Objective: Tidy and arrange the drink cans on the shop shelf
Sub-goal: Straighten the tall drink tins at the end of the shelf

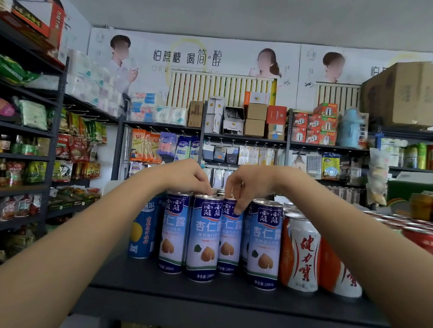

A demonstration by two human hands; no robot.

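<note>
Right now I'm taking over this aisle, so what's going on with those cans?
A person is tidying the blue almond-drink cans on the dark shelf. The left hand touches the can tops; the right hand pinches a can in the second row. Orange-and-white cans stand to the right.

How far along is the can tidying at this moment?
Partly done. Two blue almond-drink cans stand upright at the shelf front, labels out. In hand: the right hand pinches a can set further back, while the left hand has its fingers on can tops. Left: the front row is uneven, and the orange-and-white cans look untouched.
</note>
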